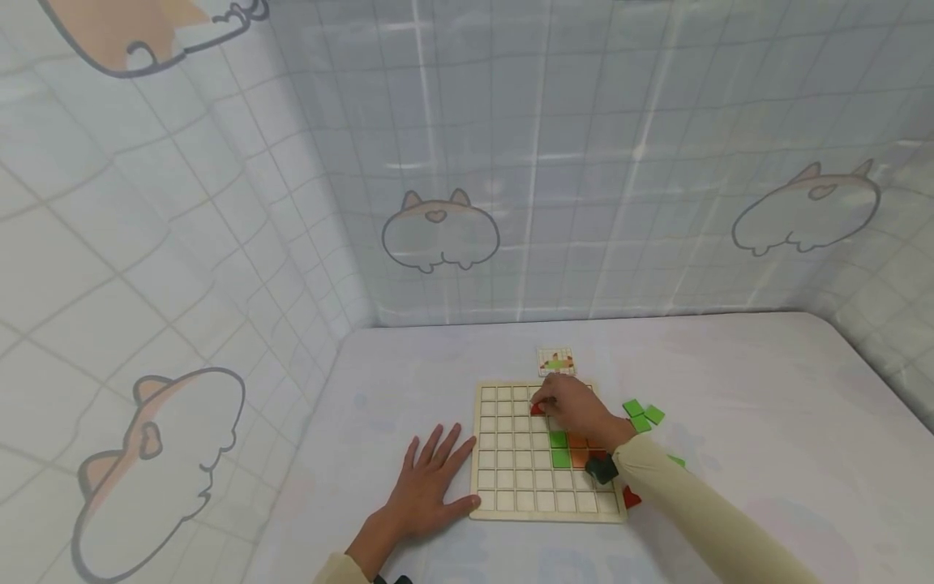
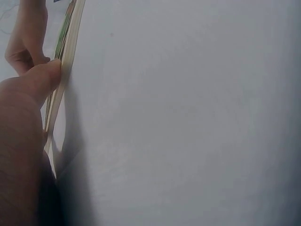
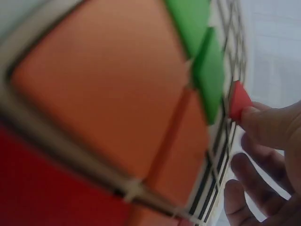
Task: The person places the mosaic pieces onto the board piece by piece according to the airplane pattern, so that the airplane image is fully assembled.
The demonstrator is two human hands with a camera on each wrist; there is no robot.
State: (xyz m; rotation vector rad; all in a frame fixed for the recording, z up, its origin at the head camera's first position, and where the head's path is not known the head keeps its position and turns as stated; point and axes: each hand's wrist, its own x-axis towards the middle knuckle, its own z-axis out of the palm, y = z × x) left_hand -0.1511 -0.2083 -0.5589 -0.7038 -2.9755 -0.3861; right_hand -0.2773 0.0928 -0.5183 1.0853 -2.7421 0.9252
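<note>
1. Pinching a small, flat red triangular piece (image 1: 537,410), the right hand (image 1: 576,408) has its grip clamped on it over the far part of a pale wooden grid board (image 1: 547,516).
2. The left hand (image 1: 426,491) lies with its grip apart, fingers spread, thumb touching the board's left edge.
3. Flat green square tiles (image 1: 560,458) sit in board cells beside flat orange square tiles (image 1: 579,458), nearer the person than the held piece.
4. A small printed card (image 1: 556,358) lies just beyond the board on the white surface (image 1: 730,381); loose green tiles (image 1: 640,423) lie to the right.

Grid-patterned walls (image 1: 562,130) (with cartoon animals (image 1: 441,235)), white tabletop (image 1: 744,405), pale glare (image 1: 640,151)
</note>
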